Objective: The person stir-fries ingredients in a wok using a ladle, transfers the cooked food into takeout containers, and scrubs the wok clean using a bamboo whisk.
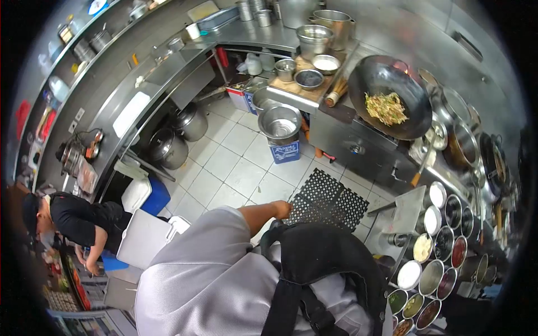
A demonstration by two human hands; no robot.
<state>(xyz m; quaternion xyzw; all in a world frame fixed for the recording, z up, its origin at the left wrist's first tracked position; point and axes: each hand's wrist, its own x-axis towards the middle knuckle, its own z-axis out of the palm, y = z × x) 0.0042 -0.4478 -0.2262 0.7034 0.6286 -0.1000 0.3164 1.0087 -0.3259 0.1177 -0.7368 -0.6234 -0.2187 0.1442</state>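
My left hand (pixel 282 210) reaches forward from a grey sleeve, low in front of my body. Its fingers look curled closed; whatever they may hold is hidden. Beyond it on the floor lies a black perforated rubber mat (pixel 319 199). My right hand does not show. Ahead to the right, a large wok (pixel 364 73) sits on the stove with a heap of stir-fried food (pixel 386 108) in it. A ladle with a wooden handle (pixel 416 178) rests beside the wok, away from my hand.
Several round tubs of ingredients (pixel 431 277) stand at the right. A steel bowl (pixel 279 121) sits on a blue box (pixel 285 153) on the tiled floor. Pots (pixel 315 40) crowd the back counter. At the left, a co-worker in black (pixel 84 218) bends over a work surface.
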